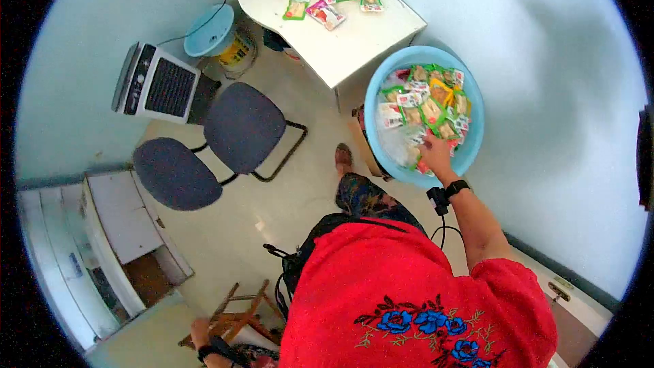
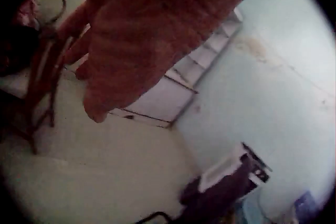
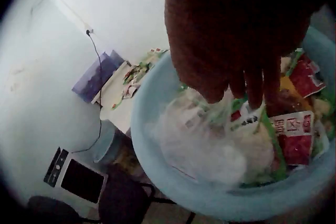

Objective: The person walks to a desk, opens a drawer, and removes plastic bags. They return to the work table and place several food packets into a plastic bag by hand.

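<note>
My right hand (image 1: 436, 155) reaches down into a round light-blue tub (image 1: 374, 112) filled with small food packets (image 1: 430, 110), many with green edges. In the right wrist view, a clear plastic bag (image 3: 202, 145) lies at the near side of the tub, its top gathered up in folds between the thumb and fingertips of the right hand (image 3: 236, 40). Red-and-white packets (image 3: 294, 134) lie beside the bag. Away from the tub, my left hand (image 1: 199, 332) hangs low by a wooden stool (image 1: 238, 313). Its fingers hold nothing and are loosely bent in the left wrist view.
A white table (image 1: 334, 51) beside the tub bears more packets (image 1: 325, 15). Left of it stand a blue basin (image 1: 211, 31), a grey chair (image 1: 245, 126) and a white appliance with a dark grille (image 1: 170, 88). The wall (image 1: 545, 129) rises close on the right.
</note>
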Tool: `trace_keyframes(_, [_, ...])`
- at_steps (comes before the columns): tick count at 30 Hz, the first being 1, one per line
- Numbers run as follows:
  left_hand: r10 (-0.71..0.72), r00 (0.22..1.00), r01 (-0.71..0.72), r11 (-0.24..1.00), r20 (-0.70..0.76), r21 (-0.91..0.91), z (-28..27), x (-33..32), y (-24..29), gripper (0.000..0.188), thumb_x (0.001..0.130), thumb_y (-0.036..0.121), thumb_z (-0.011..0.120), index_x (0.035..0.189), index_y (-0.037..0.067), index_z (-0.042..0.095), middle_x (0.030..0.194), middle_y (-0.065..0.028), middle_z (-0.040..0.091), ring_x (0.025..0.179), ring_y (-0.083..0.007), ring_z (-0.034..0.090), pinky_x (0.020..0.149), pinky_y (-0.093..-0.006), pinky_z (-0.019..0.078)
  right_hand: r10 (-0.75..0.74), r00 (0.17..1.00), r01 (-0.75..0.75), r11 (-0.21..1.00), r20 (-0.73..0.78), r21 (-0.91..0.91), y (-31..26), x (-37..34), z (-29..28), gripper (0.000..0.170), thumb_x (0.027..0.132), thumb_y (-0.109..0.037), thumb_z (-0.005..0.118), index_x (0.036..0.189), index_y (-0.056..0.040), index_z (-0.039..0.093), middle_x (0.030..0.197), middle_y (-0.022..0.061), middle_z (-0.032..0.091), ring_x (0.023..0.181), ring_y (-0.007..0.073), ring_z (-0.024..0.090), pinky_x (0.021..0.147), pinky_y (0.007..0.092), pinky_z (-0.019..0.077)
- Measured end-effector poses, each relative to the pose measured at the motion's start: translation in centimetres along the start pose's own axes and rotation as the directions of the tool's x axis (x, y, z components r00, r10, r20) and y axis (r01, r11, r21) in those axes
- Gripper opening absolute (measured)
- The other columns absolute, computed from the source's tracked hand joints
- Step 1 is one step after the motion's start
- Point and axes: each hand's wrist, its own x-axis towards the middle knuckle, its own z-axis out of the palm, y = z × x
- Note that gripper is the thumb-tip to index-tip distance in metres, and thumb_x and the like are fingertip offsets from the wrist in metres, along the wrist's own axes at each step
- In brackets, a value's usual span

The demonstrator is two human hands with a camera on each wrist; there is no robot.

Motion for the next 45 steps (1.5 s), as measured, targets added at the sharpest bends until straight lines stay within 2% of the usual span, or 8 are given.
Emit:
trace_keyframes(4, [0.401,0.834,-0.313,0.909,-0.379,0.275,-10.2,5.9,9.2,0.045,0.090,0.029,0.058,0.124,0.001,0.054,0.118,-0.0150,0.060,0.103,-0.0256,0.058,0.081,-0.0409,0.0445,-0.061,0.986,0.045,0.994,-0.154,-0.104,-2.7,3.1,0.2,0.046,0.074,-0.009,0.063,0.118,-0.0039,0.051,0.118,0.0192,0.053,0.108,0.0350,0.051,0.087,0.0441,0.0451])
trace_keyframes(8, [0.315,0.686,-0.266,0.948,-0.656,0.178,-12.9,1.4,29.5,0.048,0.088,0.026,0.061,0.122,-0.007,0.053,0.117,-0.0198,0.060,0.103,-0.0263,0.059,0.089,-0.0369,0.0450,-0.061,0.979,0.035,0.990,-0.195,-0.133,-4.8,3.7,0.5,0.033,0.072,-0.002,0.057,0.105,-0.0023,0.056,0.105,0.0171,0.054,0.097,0.0359,0.054,0.081,0.0433,0.0457])
trace_keyframes(10, [0.385,0.697,-0.422,0.902,-0.605,0.087,-10.2,4.5,33.1,0.048,0.086,0.030,0.062,0.117,-0.006,0.056,0.111,-0.0187,0.063,0.101,-0.0253,0.060,0.088,-0.0352,0.0453,-0.094,0.964,0.073,0.993,-0.250,-0.094,-4.3,4.4,0.2,0.031,0.071,0.002,0.055,0.101,-0.0022,0.057,0.102,0.0168,0.054,0.092,0.0361,0.055,0.078,0.0427,0.0461])
trace_keyframes(13, [0.380,0.925,-0.375,0.920,-0.018,0.117,-7.1,10.8,35.1,0.046,0.084,0.029,0.064,0.116,-0.003,0.058,0.107,-0.0186,0.065,0.096,-0.0248,0.062,0.083,-0.0354,0.0482,-0.125,0.921,0.125,0.992,-0.368,-0.025,-4.8,7.0,0.2,0.026,0.072,0.002,0.057,0.098,-0.0020,0.058,0.098,0.0160,0.054,0.087,0.0345,0.056,0.076,0.0395,0.0472])
trace_keyframes(16, [0.590,0.773,-0.596,0.547,0.235,0.588,-4.5,19.4,40.3,0.038,0.081,0.028,0.067,0.107,0.001,0.065,0.102,-0.0180,0.067,0.092,-0.0270,0.065,0.077,-0.0377,0.0509,-0.203,0.887,0.238,0.971,-0.414,0.035,-9.0,9.8,-1.6,0.023,0.073,0.001,0.059,0.096,-0.0022,0.059,0.101,0.0154,0.055,0.087,0.0322,0.057,0.073,0.0369,0.0483])
trace_keyframes(18, [0.610,0.783,-0.539,0.763,-0.120,0.357,-1.0,15.4,51.7,0.032,0.080,0.028,0.066,0.098,0.001,0.068,0.097,-0.0167,0.068,0.090,-0.0300,0.065,0.076,-0.0390,0.0506,-0.104,0.933,0.154,0.981,-0.346,0.121,-11.9,11.4,-2.0,0.020,0.075,-0.002,0.061,0.095,-0.0018,0.059,0.098,0.0150,0.057,0.084,0.0309,0.058,0.072,0.0367,0.0486])
trace_keyframes(28, [0.964,0.206,-0.868,0.102,0.165,0.487,1.1,27.1,86.6,0.025,0.082,0.023,0.063,0.093,0.000,0.064,0.088,-0.0186,0.065,0.081,-0.0346,0.062,0.072,-0.0441,0.0480,-0.043,0.993,0.059,0.986,-0.108,0.153,-18.2,22.6,4.9,0.027,0.074,-0.016,0.068,0.095,-0.0016,0.062,0.097,0.0177,0.060,0.093,0.0348,0.058,0.080,0.0421,0.0482])
trace_keyframes(45, [0.942,0.057,-0.767,-0.171,0.331,0.618,6.7,35.4,112.3,0.034,0.073,0.021,0.071,0.097,0.006,0.052,0.092,-0.0103,0.056,0.089,-0.0279,0.057,0.065,-0.0366,0.0521,0.019,0.979,-0.082,0.948,0.203,0.308,-38.9,45.3,8.9,0.036,0.082,-0.026,0.058,0.108,-0.0016,0.064,0.096,0.0209,0.066,0.089,0.0346,0.064,0.080,0.0388,0.0501])
